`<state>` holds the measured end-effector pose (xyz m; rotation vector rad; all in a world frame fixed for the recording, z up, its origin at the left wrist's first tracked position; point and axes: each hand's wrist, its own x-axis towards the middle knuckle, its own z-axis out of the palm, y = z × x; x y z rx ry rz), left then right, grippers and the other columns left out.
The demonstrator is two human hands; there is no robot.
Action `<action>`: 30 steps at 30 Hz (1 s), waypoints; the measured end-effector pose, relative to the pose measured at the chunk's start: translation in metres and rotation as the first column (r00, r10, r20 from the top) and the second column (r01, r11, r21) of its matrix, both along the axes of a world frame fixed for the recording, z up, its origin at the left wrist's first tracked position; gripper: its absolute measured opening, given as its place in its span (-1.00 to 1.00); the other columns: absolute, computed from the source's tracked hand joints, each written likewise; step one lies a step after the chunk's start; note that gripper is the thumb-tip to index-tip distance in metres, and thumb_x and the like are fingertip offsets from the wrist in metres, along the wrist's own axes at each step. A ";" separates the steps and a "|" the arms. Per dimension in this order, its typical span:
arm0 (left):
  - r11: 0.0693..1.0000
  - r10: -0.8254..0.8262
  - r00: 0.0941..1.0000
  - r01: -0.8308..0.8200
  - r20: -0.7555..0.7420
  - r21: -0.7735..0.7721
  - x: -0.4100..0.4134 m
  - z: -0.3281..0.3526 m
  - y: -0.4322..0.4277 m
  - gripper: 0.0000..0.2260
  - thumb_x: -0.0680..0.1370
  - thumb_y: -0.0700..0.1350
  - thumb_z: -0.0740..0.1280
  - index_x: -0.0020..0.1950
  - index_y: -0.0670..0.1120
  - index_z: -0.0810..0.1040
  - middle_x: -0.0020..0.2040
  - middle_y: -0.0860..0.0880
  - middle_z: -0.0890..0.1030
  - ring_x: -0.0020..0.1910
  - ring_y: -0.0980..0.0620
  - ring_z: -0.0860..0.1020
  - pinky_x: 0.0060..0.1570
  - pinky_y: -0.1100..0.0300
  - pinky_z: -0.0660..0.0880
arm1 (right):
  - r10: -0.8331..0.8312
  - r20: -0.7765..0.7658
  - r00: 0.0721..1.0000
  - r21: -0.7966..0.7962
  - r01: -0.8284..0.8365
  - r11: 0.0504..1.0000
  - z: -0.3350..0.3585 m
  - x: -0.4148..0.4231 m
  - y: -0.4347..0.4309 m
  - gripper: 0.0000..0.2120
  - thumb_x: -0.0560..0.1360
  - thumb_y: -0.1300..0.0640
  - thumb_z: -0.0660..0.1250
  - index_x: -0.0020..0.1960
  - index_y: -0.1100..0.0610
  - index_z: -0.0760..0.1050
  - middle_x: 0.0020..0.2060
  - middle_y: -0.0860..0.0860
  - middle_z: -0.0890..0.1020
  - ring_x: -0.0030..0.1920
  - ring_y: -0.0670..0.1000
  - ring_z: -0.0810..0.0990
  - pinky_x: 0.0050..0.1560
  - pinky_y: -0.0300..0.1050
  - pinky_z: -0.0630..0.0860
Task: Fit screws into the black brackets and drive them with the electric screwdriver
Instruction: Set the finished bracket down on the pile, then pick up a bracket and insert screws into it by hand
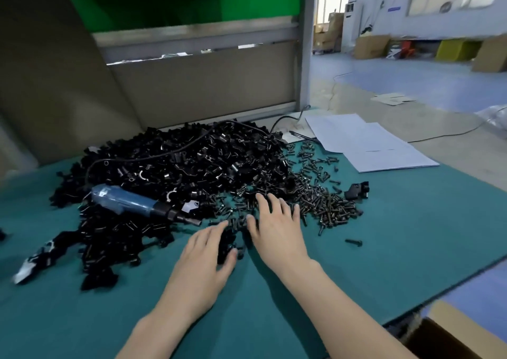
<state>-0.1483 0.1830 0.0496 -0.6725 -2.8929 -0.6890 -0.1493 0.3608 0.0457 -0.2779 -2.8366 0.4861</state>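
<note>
Apparently left hand (201, 260) grips bracket (226, 244), right hand (277, 227) spread on screws (326, 205); screwdriver (129, 201) label unreadable.

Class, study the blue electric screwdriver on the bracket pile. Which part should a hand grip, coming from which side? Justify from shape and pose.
Grip the electric screwdriver round its blue barrel, coming from above and the near side. It lies on its side on the pile of brackets, barrel exposed; the cord leaves its left end, the bit points right. The left hand holds a bracket.
</note>
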 end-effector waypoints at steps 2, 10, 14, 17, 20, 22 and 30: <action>0.997 -0.058 0.998 0.059 -0.020 0.051 -0.011 0.001 0.006 -0.39 0.61 0.28 0.15 0.60 0.19 0.02 0.49 0.27 0.21 0.50 0.25 0.12 0.44 0.21 0.19 | -0.030 -0.099 0.995 0.027 0.033 0.999 0.004 -0.012 -0.002 -0.50 0.74 -0.07 0.02 0.64 0.05 0.14 0.59 0.07 0.28 0.59 0.15 0.21 0.61 0.21 0.00; 0.884 -0.015 0.996 0.055 -0.090 0.464 -0.028 0.005 0.002 -0.36 0.58 0.12 0.32 0.53 0.35 0.02 0.50 0.44 0.17 0.49 0.43 0.13 0.42 0.29 0.21 | 0.096 -0.401 0.911 -0.704 -0.373 0.604 0.015 -0.005 -0.012 -0.69 0.64 -0.24 0.19 0.30 -0.23 0.54 0.10 -0.28 0.68 0.13 -0.19 0.64 0.11 -0.33 0.54; 0.925 0.012 0.969 0.082 -0.245 0.370 -0.027 0.003 0.003 -0.28 0.54 -0.07 0.43 0.56 0.21 0.09 0.38 0.44 0.18 0.42 0.51 0.10 0.37 0.25 0.27 | 0.295 -0.263 0.918 -0.807 -0.377 0.455 0.020 -0.012 -0.023 -0.74 0.62 -0.10 0.37 0.29 -0.31 0.55 0.12 -0.28 0.68 0.14 -0.24 0.65 0.13 -0.34 0.53; 0.935 -0.042 0.964 0.131 -0.263 0.329 -0.026 0.003 0.003 -0.15 0.52 -0.10 0.45 0.55 0.36 -0.06 0.36 0.45 0.14 0.38 0.48 0.15 0.30 0.34 0.27 | 0.322 -0.273 0.906 -0.792 -0.402 0.459 0.023 -0.012 -0.025 -0.67 0.63 0.09 0.40 0.23 -0.33 0.59 0.10 -0.24 0.71 0.12 -0.22 0.67 0.08 -0.39 0.53; 0.931 -0.091 0.965 0.170 -0.244 0.324 -0.023 0.006 0.004 -0.24 0.58 0.09 0.31 0.54 0.40 -0.18 0.42 0.49 0.05 0.46 0.39 0.16 0.35 0.37 0.20 | 0.209 -0.283 0.936 -0.885 -0.339 0.319 0.024 -0.014 -0.022 -0.70 0.68 0.19 0.28 0.29 -0.14 0.59 0.07 -0.09 0.75 0.00 -0.12 0.72 -0.10 -0.29 0.62; 0.932 -0.056 0.972 0.133 -0.230 0.336 -0.024 0.006 0.004 -0.40 0.61 0.20 0.18 0.57 0.30 -0.06 0.46 0.35 0.16 0.45 0.32 0.23 0.36 0.29 0.26 | 0.075 -0.269 0.960 -0.963 -0.270 0.007 0.026 -0.019 -0.016 -0.72 0.72 0.23 0.17 0.32 0.06 0.57 0.04 0.10 0.75 -0.14 -0.02 0.70 -0.16 -0.20 0.63; 0.998 -0.048 0.986 0.054 -0.160 0.036 -0.029 -0.004 0.002 -0.56 0.64 0.21 -0.04 0.44 0.12 0.35 0.35 0.27 0.33 0.39 0.30 0.17 0.35 0.33 0.20 | -0.143 -0.225 0.964 -0.899 -0.262 -0.350 0.031 -0.024 0.007 -0.68 0.43 0.22 0.42 0.17 0.26 0.60 -0.11 0.05 0.74 -0.28 -0.14 0.63 -0.24 -0.33 0.57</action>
